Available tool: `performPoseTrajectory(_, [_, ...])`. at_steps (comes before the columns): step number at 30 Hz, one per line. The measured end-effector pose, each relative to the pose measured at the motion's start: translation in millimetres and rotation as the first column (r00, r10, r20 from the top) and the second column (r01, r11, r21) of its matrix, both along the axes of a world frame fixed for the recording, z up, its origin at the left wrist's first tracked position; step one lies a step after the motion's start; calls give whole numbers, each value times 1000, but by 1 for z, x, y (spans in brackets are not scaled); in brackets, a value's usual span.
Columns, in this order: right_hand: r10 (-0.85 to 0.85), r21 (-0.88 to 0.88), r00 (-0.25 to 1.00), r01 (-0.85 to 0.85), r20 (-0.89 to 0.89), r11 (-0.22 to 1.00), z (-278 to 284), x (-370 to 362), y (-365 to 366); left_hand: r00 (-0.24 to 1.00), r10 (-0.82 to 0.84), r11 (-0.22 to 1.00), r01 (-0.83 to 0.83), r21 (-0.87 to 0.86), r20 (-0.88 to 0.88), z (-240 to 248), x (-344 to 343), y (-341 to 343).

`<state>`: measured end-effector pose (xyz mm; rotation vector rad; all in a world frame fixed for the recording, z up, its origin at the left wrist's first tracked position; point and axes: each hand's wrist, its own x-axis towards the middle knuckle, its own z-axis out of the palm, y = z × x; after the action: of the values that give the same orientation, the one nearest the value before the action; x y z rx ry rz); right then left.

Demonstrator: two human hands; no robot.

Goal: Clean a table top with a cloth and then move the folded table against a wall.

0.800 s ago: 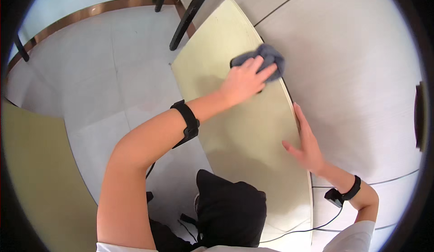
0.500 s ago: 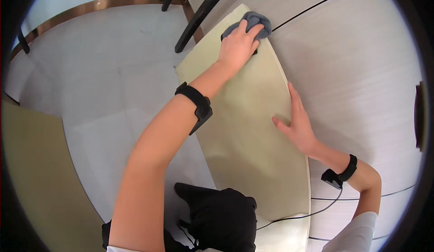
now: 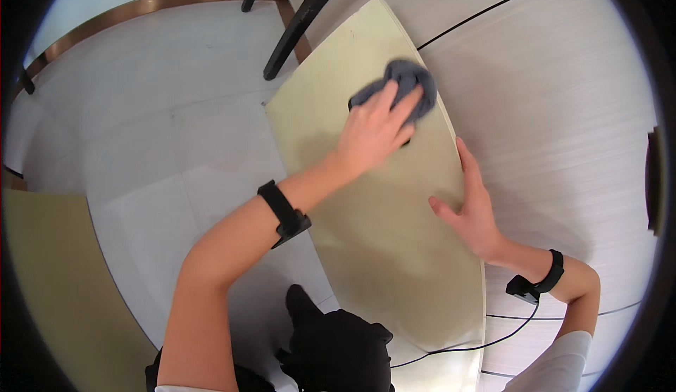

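Note:
A long pale-yellow board stretches away from me beside a light wood-grain panelled surface. On its far part my left hand presses a bunched grey cloth against the board, fingers spread over the fabric. Further back toward me, my right hand rests at the board's right edge. Its thumb lies over the top face while the other fingers stretch along the rim, steadying nothing else. Both wrists wear black straps with small dark devices.
A thin black cable runs from the right wrist across the board's near end. Black furniture legs stand beyond the far left corner. Another yellowish board lies at the left, over grey floor tiles. A copper-coloured skirting follows the far wall.
My left hand has drawn the grey cloth from the board's far end back toward me. The right hand has stayed at the edge, shifting only slightly in the picture.

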<state>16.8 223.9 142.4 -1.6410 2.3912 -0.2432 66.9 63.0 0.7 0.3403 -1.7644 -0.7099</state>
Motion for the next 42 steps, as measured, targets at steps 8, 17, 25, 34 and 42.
performPoseTrajectory(8, [35, 19, 998, -34, -59, 999, 6, -4, 3, 964, 266, 937, -253, 241, -23, 28, -40, -73])
performPoseTrajectory(17, [-4, 30, 996, 6, -84, 1000, 7, 4, -13, 972, 227, 913, -232, 336, 54, 6, -34, -78])
performPoseTrajectory(25, [15, 8, 994, -14, -109, 1000, 3, 6, -14, 998, 52, 979, -43, 197, -41, 26, -19, -49])
performPoseTrajectory(34, [-4, 7, 996, 5, -85, 1000, -2, 12, -31, 953, 294, 846, -292, 446, 66, 3, -49, -133])
performPoseTrajectory(42, [-5, 30, 994, 9, -111, 1000, 0, 13, -31, 933, 207, 762, -343, 549, 294, -44, -38, -133])
